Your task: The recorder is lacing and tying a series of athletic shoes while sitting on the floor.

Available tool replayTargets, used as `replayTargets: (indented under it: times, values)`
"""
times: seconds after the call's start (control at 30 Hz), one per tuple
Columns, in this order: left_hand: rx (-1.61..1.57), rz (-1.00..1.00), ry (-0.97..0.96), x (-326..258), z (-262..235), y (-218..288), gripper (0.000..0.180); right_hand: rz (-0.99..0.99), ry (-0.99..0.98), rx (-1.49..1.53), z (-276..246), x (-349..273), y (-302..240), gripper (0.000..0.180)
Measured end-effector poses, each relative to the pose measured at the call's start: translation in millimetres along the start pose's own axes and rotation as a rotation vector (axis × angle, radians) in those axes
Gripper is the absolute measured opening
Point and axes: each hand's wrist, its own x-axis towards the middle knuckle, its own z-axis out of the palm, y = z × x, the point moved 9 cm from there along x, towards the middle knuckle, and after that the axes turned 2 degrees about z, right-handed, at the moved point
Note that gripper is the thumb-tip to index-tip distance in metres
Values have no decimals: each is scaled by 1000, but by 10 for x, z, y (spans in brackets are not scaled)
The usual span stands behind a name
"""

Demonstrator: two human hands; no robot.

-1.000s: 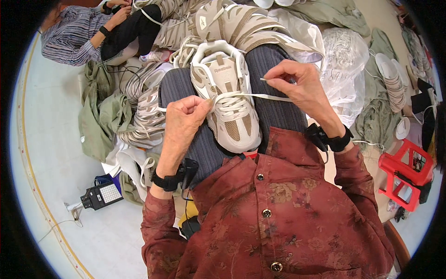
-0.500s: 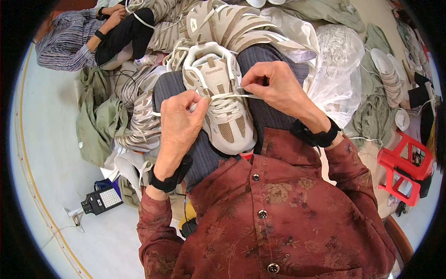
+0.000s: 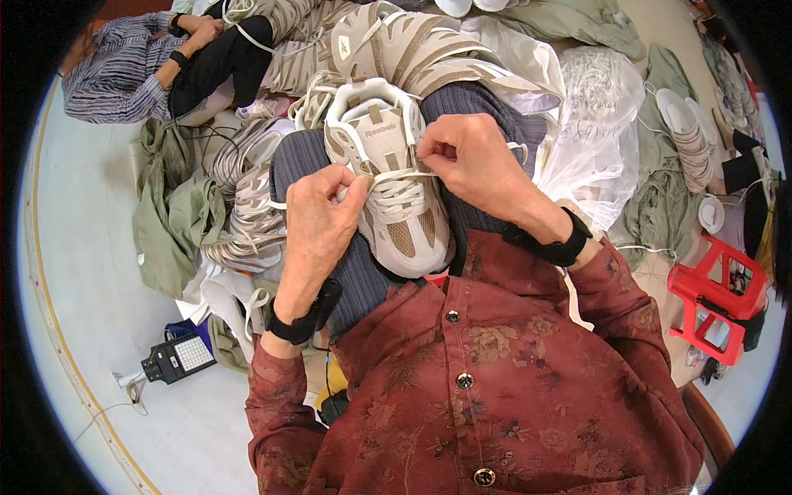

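Observation:
A beige and white sneaker [image 3: 419,246] rests across my lap between my knees, its toe toward me and its collar away. White shoelace [image 3: 399,196] is threaded through the lower eyelets. On the shoe's left side, my left hand [image 3: 323,206] is closed on one length of lace, whose tail sticks out left of the hand. My right hand [image 3: 472,158] pinches the other length close to the upper right eyelets, fingertips touching the shoe's edge. A bit of lace shows beyond the right knuckles. The very tips of the right fingers are partly hidden.
Rows of similar beige sneakers [image 3: 412,49] curve beyond my knees, with more stacked at left [image 3: 257,219]. Clear plastic bags [image 3: 594,132] lie to the right. A red stool [image 3: 719,297] stands far right. Another person [image 3: 124,70] sits at upper left. A lamp-like panel [image 3: 180,356] lies lower left.
My right hand has moved slightly left and down, closer to the eyelets, and its fingers have curled in tighter. My left hand stays nearly where it was, holding its lace.

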Motion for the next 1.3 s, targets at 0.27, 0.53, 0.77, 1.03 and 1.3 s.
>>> replayTargets:
  times: [0.27,0.53,0.77,1.03,1.3]
  values:
    - [-63,-90,-56,-41,-2,-133,23,112,-5,157,-85,32,-19,6]
    - [-454,-226,-103,-120,85,-289,21,-286,-70,-179,203,188,-425,8]
    - [-415,-247,-95,-111,103,-330,23,-307,-156,-183,387,153,-503,10]
    - [-392,-264,-37,-50,50,-323,26,-221,-187,-158,469,211,-397,9]
    - [-158,-79,37,-82,-60,-558,23,-246,-77,-278,704,159,-361,5]
